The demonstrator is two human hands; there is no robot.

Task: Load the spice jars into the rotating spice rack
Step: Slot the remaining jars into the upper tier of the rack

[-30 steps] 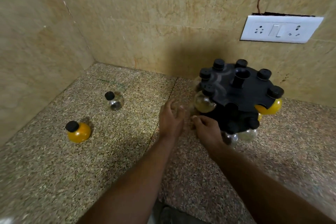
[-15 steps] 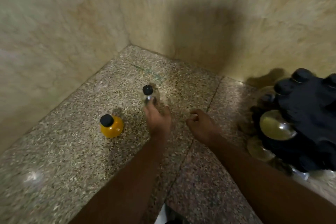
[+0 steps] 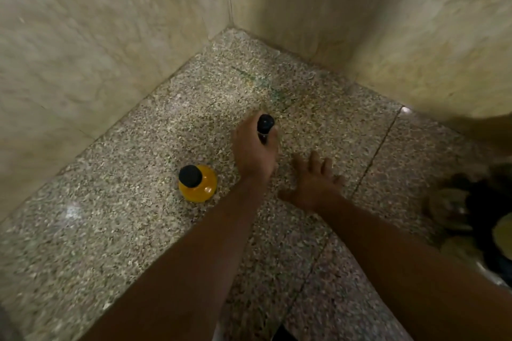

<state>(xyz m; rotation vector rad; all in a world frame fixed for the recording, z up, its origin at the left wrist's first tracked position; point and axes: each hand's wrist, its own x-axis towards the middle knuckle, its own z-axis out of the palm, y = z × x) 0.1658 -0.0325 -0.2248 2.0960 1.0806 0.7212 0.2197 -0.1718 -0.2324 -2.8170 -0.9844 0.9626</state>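
Head camera: the clear jar [image 3: 265,124] sits toward the back corner of the counter [image 3: 110,230], mostly hidden inside the left hand [image 3: 255,152], whose fingers curl round its body. Being smooth and round, it could slip from that grip on lifting, or knock jars already seated as it nears the rack [image 3: 476,210], which is blurred at 3 o'clock. Only its black top and a sliver of neck show. At 7 o'clock a yellow jar [image 3: 197,184] stands upright. The right hand [image 3: 313,183] is spread and holds nothing.
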